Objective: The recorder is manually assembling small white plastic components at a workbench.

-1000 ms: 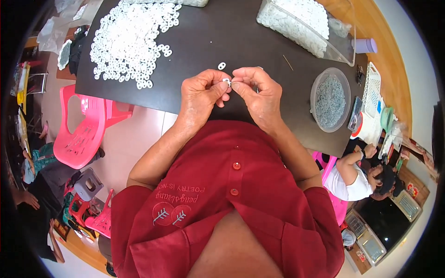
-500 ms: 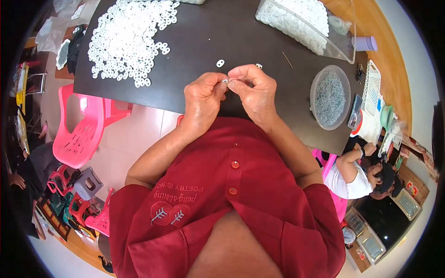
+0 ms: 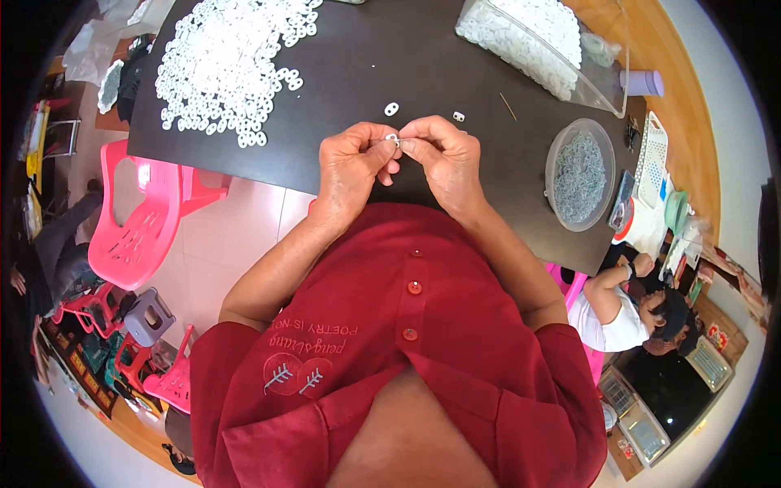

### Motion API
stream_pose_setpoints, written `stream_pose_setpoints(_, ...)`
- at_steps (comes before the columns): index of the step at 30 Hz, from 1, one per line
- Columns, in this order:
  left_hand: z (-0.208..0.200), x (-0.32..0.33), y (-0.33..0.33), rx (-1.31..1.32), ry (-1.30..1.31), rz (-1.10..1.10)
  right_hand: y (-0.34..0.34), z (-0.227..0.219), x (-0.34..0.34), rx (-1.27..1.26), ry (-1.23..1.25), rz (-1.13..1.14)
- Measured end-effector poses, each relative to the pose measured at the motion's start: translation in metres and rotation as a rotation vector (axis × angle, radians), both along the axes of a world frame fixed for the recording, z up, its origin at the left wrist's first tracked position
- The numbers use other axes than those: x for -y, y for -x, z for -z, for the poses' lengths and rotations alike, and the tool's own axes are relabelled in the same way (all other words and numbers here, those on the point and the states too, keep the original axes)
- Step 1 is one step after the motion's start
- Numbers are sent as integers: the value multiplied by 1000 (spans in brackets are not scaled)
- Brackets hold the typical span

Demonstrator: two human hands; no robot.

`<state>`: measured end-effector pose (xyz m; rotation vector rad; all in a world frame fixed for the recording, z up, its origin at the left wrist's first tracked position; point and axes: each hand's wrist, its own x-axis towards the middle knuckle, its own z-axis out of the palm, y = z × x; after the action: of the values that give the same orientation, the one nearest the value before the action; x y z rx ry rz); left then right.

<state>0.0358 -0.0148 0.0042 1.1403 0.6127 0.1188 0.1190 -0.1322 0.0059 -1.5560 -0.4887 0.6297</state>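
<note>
My left hand point(image 3: 348, 167) pinches a small white oval piece with holes point(image 3: 391, 137) between thumb and forefinger, just over the table's near edge. My right hand point(image 3: 446, 159) meets it there, thumb and forefinger closed at the piece's right side. Whether a smaller part sits between the right fingertips is hidden. Just beyond the hands lies a loose white two-holed oval piece point(image 3: 391, 108). A small white piece with dark holes point(image 3: 459, 116) rests past my right knuckles.
A heap of white two-holed pieces point(image 3: 220, 65) covers the table's far left. Back right stands a clear bin point(image 3: 598, 96) of small white parts. A round tub point(image 3: 553, 195) holds small metal parts. A thin stick point(image 3: 508, 106) lies between. A person point(image 3: 606, 313) sits at right.
The white piece shows more between my fingertips now, and its holes are visible. Both hands stay together in nearly the same place. The whole view has shifted slightly.
</note>
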Motion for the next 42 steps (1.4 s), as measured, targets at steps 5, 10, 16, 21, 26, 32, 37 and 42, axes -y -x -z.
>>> stream_pose_setpoints(5, 1, 1, 1, -32, -95, 16, 2, 14, -2, 128, 64, 0)
stream_pose_setpoints(10, 4, 5, 2, -84, -160, -3, 7, 26, -4, 205, 81, -10)
stream_pose_setpoints(16, 26, -5, 7, -72, 57, -4, 8, 42, -2, 37, 49, -72)
stream_pose_setpoints(21, 30, -20, 11, -102, 147, -47, -16, 34, -2, 163, 246, -10)
stream_pose_setpoints(26, 29, -32, 13, -103, 202, -65, -43, 52, -18, 930, 345, -42)
stream_pose_setpoints(32, 26, -36, 10, -76, 215, -87, -50, 67, -28, 1162, 457, -212)
stream_pose_setpoints(37, 21, -33, 7, -72, 245, -98, -45, 57, -18, 806, 360, -130)
stream_pose_setpoints(42, 9, -26, -8, -21, 256, -81, -29, 21, 2, 42, 191, -37)
